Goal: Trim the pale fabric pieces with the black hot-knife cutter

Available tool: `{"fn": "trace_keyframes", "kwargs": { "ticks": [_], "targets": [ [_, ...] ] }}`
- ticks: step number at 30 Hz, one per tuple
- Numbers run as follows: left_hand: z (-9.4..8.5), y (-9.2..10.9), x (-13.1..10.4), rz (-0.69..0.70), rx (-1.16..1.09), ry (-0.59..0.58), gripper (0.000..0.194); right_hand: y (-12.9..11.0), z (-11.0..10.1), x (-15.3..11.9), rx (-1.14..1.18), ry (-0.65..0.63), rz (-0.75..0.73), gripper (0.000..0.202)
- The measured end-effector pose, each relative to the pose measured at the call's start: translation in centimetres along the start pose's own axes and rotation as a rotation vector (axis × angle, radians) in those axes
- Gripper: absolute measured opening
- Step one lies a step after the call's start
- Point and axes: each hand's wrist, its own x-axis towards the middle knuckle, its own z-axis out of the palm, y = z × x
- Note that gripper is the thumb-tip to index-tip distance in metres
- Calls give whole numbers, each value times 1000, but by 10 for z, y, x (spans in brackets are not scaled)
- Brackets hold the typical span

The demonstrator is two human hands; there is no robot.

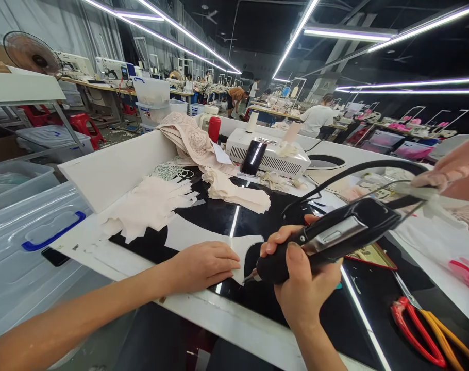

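My left hand (205, 265) lies flat, fingers stretched, on a pale curved cut piece (196, 234); whether it is fabric or card I cannot tell. It presses near the piece's right end, on the glossy black work surface (203, 211). In my right hand (306, 278) is a black corded handheld power tool (335, 234) with a metal lever on its side. The fingers wrap round its body, and its tip points down beside the piece's right edge. A black cable (358, 167) arches from its rear end.
Another person's hand (451, 170) is by the cable at right. Red-handled scissors (416, 330) and yellow-handled ones lie front right. Stacked cream pieces (141, 206) (238, 190), a white vented box (265, 149), a phone (253, 157) and a red thread cone (214, 129) stand further back.
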Motion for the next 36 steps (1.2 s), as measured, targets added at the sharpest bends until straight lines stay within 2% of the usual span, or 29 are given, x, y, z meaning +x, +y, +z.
{"fn": "trace_keyframes", "kwargs": {
  "ticks": [6,9,13,18,25,29,36],
  "targets": [
    [-10,14,-9,66,40,-53,19,-11,-5,-1,25,-54,12,41],
    [-19,24,-11,66,25,-109,18,-14,-11,15,9,30,-33,43],
    [-26,30,-5,40,32,-90,18,-7,-23,40,-23,150,-91,41],
    [-13,21,18,66,133,-22,18,7,-35,51,-69,145,-101,43],
    [14,1,47,126,268,-94,23,18,-37,52,-74,87,-123,35],
    [19,-6,51,98,300,-153,33,22,-37,52,-66,78,-118,31],
    [17,-8,48,84,321,-173,35,23,-37,51,-93,62,-138,27]
  ]
}}
